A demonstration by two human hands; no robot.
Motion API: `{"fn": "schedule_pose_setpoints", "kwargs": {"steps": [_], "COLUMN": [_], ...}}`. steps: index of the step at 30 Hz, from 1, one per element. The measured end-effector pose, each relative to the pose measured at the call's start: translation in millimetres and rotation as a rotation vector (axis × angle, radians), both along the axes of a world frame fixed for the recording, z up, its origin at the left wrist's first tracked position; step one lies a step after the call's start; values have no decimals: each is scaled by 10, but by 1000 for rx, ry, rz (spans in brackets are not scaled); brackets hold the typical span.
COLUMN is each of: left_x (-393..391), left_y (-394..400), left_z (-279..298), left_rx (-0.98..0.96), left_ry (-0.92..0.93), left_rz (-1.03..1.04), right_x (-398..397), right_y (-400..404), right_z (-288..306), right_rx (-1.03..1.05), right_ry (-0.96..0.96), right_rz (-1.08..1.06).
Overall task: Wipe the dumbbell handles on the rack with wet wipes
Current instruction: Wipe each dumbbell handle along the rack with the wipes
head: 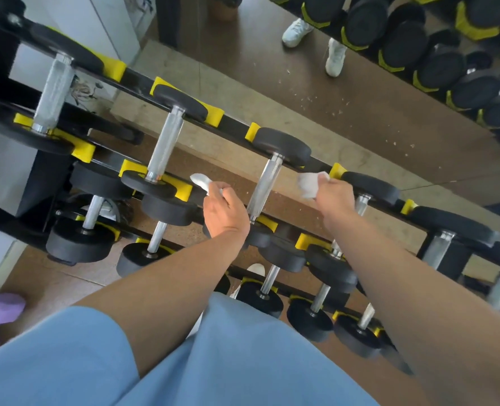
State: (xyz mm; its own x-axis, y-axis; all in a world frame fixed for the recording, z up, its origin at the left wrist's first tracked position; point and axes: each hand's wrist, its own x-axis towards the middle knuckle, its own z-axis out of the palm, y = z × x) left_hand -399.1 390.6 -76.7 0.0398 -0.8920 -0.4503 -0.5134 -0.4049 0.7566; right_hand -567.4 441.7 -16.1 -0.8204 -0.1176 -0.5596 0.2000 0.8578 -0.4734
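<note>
We find both hands raised over the top tier of the rack [234,124], each holding a wipe. Our left hand [223,210] is curled round a crumpled white wet wipe [203,181] that sticks out beyond the knuckles; the fingers are closed on it, touching no handle. Our right hand [335,193] pinches a second wipe [311,184], bunched ahead of the fingers and just above a black dumbbell head [371,187].

Between the two hands lies one knurled steel handle [264,186], just right of the left hand and uncovered by either wipe. A further handle [165,148] sits beyond and left of the left hand; another short one [361,203] shows just below the right wrist.

We judge the step in hand to be bringing a wipe onto the middle handle. To do it well we recommend spreading the wipe flat, wrapping it fully round the bar, then drawing it end to end with a twist so the knurling is reached. Bunched wipes clean only a narrow stripe.
</note>
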Motion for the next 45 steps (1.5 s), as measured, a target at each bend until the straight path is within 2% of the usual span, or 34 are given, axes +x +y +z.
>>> {"fn": "schedule_pose_setpoints", "kwargs": {"steps": [3,5,7,8,12,14,15,18,20,22,24,27,29,30,31,34,35,36,39,41,42,43,45], "left_x": [4,3,8,11,18,19,21,32,46,56,65,73,69,69,69,71,73,74,75,82,81,77,72], "left_y": [-6,-15,-20,-21,-32,-40,-45,-51,-53,-65,-75,-82,-85,-84,-84,-80,-78,-77,-79,-77,-76,-75,-67], "left_z": [20,22,14,6,8,12,20,38,38,34,22,42,54,60,70,70,73,83,90,76,64,58,55], "left_rx": [6,3,-12,-17,-5,10,21,39,39,43,42,41,64,81,96,105,103,101,89,79,74,71,74], "left_ry": [-2,-2,-7,-8,1,12,20,51,75,85,92,87,81,80,81,79,76,72,77,82,85,85,74], "left_rz": [-23,-30,-42,-49,-63,-68,-71,-71,-71,-75,-84,-101,-107,-104,-103,-110,-114,-115,-109,-111,-114,-116,-115], "right_x": [279,511,675,733,815,681,575,278,274,383,654,894,845,762,683,480,448,468,718,828,840,803,655], "right_y": [-271,-405,-382,-324,-89,-156,-201,-292,-358,-372,-290,-75,69,96,77,-95,-161,-231,-271,-115,-25,39,67], "right_z": [-7,-26,-52,-20,169,230,246,227,166,59,23,62,52,52,72,130,108,88,50,78,86,109,156], "right_rx": [-87,-55,68,148,419,459,468,260,345,289,312,463,503,449,396,70,-14,-41,231,446,485,512,523], "right_ry": [-56,41,184,194,-53,-98,-74,-17,102,175,190,87,8,-21,-75,-74,-30,-8,103,65,-8,-42,-46], "right_rz": [-17,223,475,556,998,1052,1051,444,423,474,720,1021,1079,1028,888,215,85,66,611,990,1124,1221,1263]}}
